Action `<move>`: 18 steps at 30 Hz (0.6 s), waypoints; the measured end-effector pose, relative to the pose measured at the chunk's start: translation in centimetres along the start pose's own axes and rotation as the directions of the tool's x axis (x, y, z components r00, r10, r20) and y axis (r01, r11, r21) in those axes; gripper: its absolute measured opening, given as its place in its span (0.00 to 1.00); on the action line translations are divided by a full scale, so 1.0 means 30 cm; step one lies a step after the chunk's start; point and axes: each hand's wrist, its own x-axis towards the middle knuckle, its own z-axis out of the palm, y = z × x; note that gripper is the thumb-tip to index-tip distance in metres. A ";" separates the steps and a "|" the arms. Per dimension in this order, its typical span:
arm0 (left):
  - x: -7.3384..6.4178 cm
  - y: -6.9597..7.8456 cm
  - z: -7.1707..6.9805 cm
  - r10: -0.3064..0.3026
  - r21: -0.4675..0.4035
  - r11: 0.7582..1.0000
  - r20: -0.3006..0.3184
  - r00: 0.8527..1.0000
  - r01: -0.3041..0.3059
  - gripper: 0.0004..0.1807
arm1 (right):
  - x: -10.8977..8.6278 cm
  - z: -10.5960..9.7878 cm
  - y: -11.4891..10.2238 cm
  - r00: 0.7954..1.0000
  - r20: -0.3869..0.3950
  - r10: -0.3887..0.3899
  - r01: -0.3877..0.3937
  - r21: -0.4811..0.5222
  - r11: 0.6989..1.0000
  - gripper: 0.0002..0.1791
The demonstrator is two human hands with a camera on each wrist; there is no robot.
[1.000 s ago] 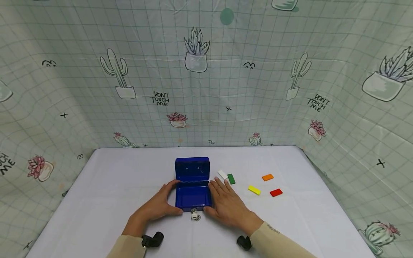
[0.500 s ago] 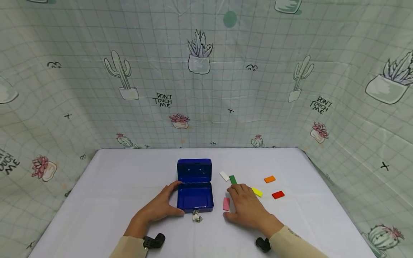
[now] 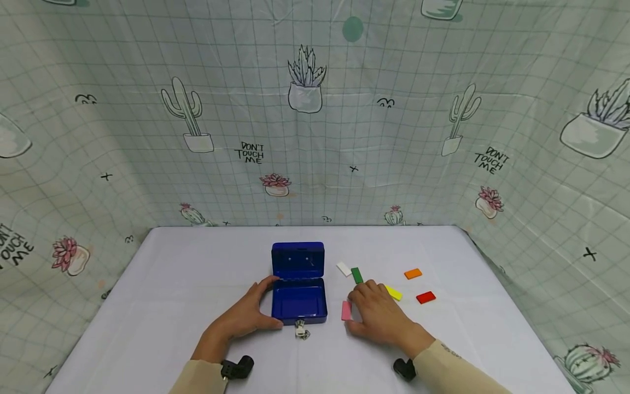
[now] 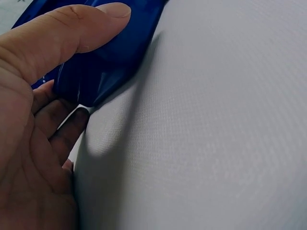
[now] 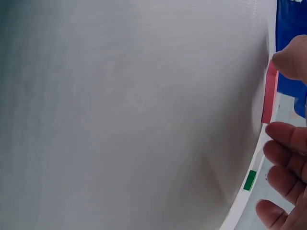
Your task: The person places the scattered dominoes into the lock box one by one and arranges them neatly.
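Head view, pink block (image 3: 346,310), long axis forward, right hand (image 3: 378,316) spread beside it, left hand (image 3: 244,316) gripping blue box (image 3: 299,301)

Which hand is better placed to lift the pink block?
Right, I'd say. The right hand spans the pink block, thumb and index finger near opposite ends, though contact is unclear. The left hand holds the blue box by its left side, farther away.
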 end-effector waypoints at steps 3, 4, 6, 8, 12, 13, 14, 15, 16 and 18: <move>0.001 0.000 -0.003 0.004 0.001 1.000 0.005 1.000 -0.004 0.61 | 0.001 0.000 0.002 1.000 -0.009 -0.021 0.021 -0.002 1.000 0.25; 0.001 0.000 -0.004 0.006 0.000 1.000 0.007 1.000 -0.006 0.61 | 0.002 0.001 0.003 1.000 -0.012 -0.028 0.028 -0.006 1.000 0.25; 0.002 0.000 -0.006 0.013 -0.002 1.000 0.011 1.000 -0.013 0.61 | 0.003 0.000 0.003 0.999 -0.022 -0.039 0.039 -0.010 0.999 0.25; 0.002 0.000 -0.006 0.012 -0.003 1.000 0.013 1.000 -0.012 0.61 | 0.005 -0.001 0.004 0.998 -0.032 -0.050 0.050 -0.021 0.999 0.25; 0.004 0.000 -0.005 0.005 -0.002 1.000 0.012 1.000 -0.005 0.61 | 0.008 -0.002 0.005 0.998 -0.038 -0.057 0.056 -0.036 0.998 0.26; 0.004 0.000 -0.004 0.002 -0.003 1.000 0.011 1.000 -0.002 0.61 | 0.009 -0.003 0.005 0.998 -0.039 -0.057 0.056 -0.036 0.998 0.26; 0.004 0.000 -0.003 0.000 -0.003 1.000 0.010 1.000 0.000 0.61 | 0.011 -0.006 0.005 0.998 -0.040 -0.054 0.053 -0.037 0.998 0.26; 0.004 -0.001 -0.002 0.000 -0.003 1.000 0.008 1.000 0.000 0.61 | 0.012 -0.008 0.005 0.998 -0.043 -0.052 0.051 -0.037 0.998 0.26; 0.004 0.000 -0.001 -0.002 -0.003 1.000 0.007 1.000 0.002 0.61 | 0.014 -0.011 0.005 0.998 -0.049 -0.051 0.049 -0.038 0.998 0.26; 0.004 0.000 0.001 -0.006 -0.003 1.000 0.005 1.000 0.006 0.61 | 0.018 -0.018 0.007 0.996 -0.070 -0.054 0.051 -0.041 0.998 0.25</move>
